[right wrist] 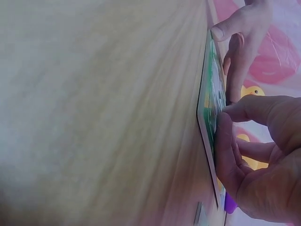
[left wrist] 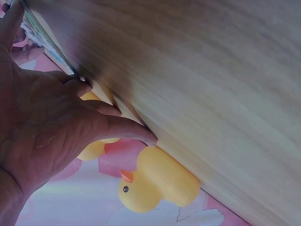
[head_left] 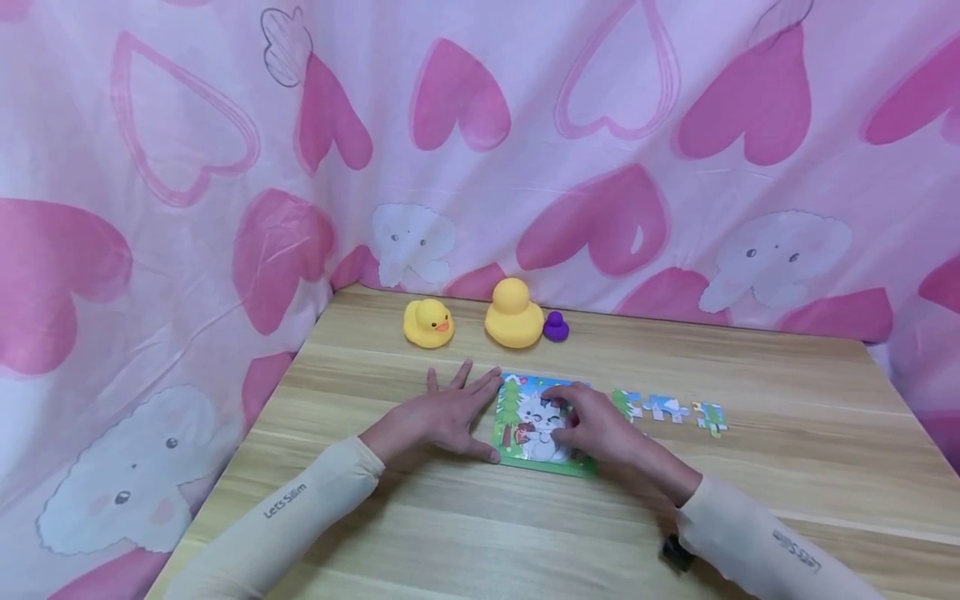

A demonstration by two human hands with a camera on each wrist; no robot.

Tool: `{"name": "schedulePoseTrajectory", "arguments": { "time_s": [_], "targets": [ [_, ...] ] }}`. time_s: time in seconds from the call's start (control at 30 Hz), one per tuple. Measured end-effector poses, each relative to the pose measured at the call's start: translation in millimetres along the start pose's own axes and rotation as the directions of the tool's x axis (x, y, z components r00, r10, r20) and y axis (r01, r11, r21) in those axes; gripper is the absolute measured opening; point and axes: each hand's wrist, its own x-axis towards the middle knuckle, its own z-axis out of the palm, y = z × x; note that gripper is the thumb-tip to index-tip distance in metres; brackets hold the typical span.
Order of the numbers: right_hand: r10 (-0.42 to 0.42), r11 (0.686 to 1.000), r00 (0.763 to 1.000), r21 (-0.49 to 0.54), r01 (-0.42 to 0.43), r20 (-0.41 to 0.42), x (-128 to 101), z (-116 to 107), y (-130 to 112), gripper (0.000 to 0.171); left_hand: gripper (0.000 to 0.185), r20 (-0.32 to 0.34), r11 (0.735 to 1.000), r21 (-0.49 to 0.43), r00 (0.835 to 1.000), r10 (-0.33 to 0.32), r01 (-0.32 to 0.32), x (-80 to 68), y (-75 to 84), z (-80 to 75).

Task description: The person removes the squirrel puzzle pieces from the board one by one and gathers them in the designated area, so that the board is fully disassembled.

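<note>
A small picture puzzle (head_left: 525, 446) with a white animal and a green tree lies in its green-edged board on the wooden table. My left hand (head_left: 457, 412) lies flat with fingers spread, its fingertips against the board's left edge (left wrist: 47, 42). My right hand (head_left: 564, 414) rests on top of the picture, thumb and fingertips pressing down on the pieces; the right wrist view shows the thumb (right wrist: 225, 141) on the board's face (right wrist: 210, 94). Whether a piece is pinched under it is hidden. Three loose puzzle pieces (head_left: 666, 408) lie in a row right of the board.
A small yellow rubber duck (head_left: 427, 323), a bigger yellow duck (head_left: 513, 314) and a tiny purple duck (head_left: 556, 326) stand at the table's back edge. A pink heart-patterned cloth (head_left: 480, 125) hangs behind and at the sides. A bare wooden tabletop (head_left: 465, 533) lies in front.
</note>
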Motion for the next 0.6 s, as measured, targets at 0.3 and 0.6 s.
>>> {"name": "schedulePoseTrajectory", "arguments": {
  "time_s": [0.3,0.6],
  "targets": [
    [0.011,1.0,0.999,-0.002,-0.011,-0.042,-5,0,0,0.062,0.126,0.002,1.0,-0.001,1.0,-0.004,0.004,-0.1,0.1,-0.6],
    [-0.06,0.995,0.994,-0.083,0.052,-0.096,-29,-10,5,0.061,0.126,0.005,1.0,0.005,1.0,-0.003,0.003,-0.3,0.6,-0.3]
  ]
}}
